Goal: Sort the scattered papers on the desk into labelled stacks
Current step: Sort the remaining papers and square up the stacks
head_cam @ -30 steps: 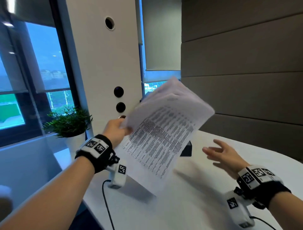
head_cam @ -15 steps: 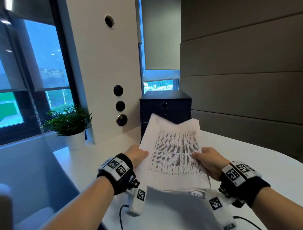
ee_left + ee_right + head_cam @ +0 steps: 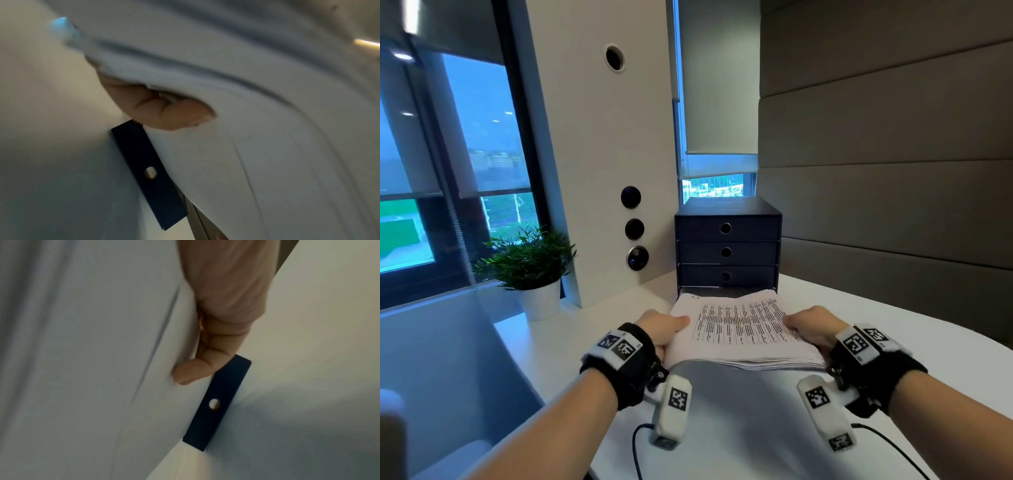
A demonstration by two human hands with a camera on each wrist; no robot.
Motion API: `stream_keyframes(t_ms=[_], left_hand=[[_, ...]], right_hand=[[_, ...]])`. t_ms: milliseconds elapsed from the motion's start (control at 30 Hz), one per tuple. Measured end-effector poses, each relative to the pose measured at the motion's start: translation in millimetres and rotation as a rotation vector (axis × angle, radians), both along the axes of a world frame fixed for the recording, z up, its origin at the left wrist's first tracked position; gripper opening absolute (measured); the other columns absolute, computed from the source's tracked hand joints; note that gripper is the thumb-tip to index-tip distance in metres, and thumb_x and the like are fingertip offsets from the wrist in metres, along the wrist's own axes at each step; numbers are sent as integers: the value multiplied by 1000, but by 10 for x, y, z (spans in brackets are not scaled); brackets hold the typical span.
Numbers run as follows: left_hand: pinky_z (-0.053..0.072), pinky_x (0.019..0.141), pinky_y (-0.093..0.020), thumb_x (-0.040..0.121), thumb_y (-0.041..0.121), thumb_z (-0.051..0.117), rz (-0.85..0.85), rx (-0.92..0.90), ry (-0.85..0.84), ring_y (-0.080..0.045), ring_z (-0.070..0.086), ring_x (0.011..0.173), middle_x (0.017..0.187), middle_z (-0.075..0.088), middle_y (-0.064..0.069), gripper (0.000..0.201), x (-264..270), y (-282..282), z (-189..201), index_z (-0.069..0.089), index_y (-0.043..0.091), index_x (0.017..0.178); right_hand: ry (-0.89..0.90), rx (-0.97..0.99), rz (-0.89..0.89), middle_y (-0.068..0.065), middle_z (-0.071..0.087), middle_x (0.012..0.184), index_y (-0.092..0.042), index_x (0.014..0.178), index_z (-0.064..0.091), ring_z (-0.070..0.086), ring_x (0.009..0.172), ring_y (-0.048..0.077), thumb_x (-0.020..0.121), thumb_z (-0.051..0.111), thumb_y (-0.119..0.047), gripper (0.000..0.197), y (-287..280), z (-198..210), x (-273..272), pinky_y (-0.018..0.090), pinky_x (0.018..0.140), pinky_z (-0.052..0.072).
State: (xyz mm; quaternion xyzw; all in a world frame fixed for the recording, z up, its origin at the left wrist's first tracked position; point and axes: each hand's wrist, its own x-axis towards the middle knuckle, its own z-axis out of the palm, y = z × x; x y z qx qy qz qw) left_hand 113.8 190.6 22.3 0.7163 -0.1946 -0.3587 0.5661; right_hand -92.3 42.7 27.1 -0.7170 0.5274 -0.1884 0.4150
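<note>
Gripping a thick stack of papers [image 3: 743,330] at lower centre of the head view, the left hand [image 3: 662,330] holds its left edge and the right hand [image 3: 813,327] its right edge — thumbs on top, fingers [image 3: 185,113] curled underneath. The stack hangs just above the white desk [image 3: 739,428], its far end before the dark drawer unit [image 3: 726,240] — a potted plant [image 3: 530,263] stands at mid left.

Paper stack [image 3: 743,329] before drawer unit [image 3: 726,246]
</note>
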Motion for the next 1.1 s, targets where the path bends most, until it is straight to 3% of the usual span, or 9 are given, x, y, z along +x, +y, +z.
stream_keyframes(t_ms=[133,267,333,467,600,700,833,933,1100], left_hand=[[50,40,-28,91,4,59,12,-35,27,-23,63,44,85,65,-22,21,83,-221,10,54,-12,104],[34,27,-16,93,8,58,50,-42,59,-15,45,22,48,57,-12,17,302,-572,51,57,-9,94],[36,31,-17,90,12,64,79,-17,36,-16,47,27,48,57,-11,30,492,-792,-5,58,-13,105],[47,55,-32,86,27,69,61,108,-67,-29,58,60,80,66,-22,51,725,-1216,-179,58,-11,119],[52,91,-47,79,44,70,50,160,-234,-37,64,103,113,65,-23,60,963,-1620,-358,61,-2,117],[53,90,-45,63,58,71,83,184,-294,-35,65,97,107,67,-17,76,1287,-1872,-509,63,2,113],[53,89,-43,49,54,85,-38,52,-211,-27,64,100,107,69,-8,76,1147,-1752,-345,66,7,105],[50,80,-28,54,46,88,-322,145,-498,-14,62,87,91,69,0,55,1066,-1561,-263,73,11,94],[39,94,-21,80,29,75,-476,259,-974,-10,56,108,106,63,7,27,1055,-1437,-287,72,16,104]], right_hand=[[-107,119,-44,17,62,120,4,113,62,59,92,26,96,54,-25,34,-145,104,48,23,73,40],[-451,392,-66,21,63,89,3,95,54,63,63,28,93,54,-4,7,-388,155,151,30,47,55],[-531,463,-31,20,59,79,2,91,52,61,60,29,92,54,-1,5,-527,167,188,31,45,56],[-358,359,20,16,61,67,10,92,64,58,49,21,87,60,2,10,-815,122,315,23,43,53],[-269,233,-67,14,63,63,9,86,66,60,49,21,82,68,2,8,-1139,-33,560,27,49,55],[-175,113,-102,11,67,70,4,83,70,65,59,23,80,74,-3,9,-1343,-135,745,36,63,61],[-49,-160,-58,10,69,73,-1,80,74,63,57,18,81,75,-15,14,-1514,-339,935,25,47,54],[59,-350,80,3,63,61,-8,74,75,58,59,16,87,67,-36,32,-1523,-416,959,24,60,45],[267,-492,461,-7,65,70,-24,74,68,57,69,13,92,56,-44,30,-1496,-397,823,27,70,45]])
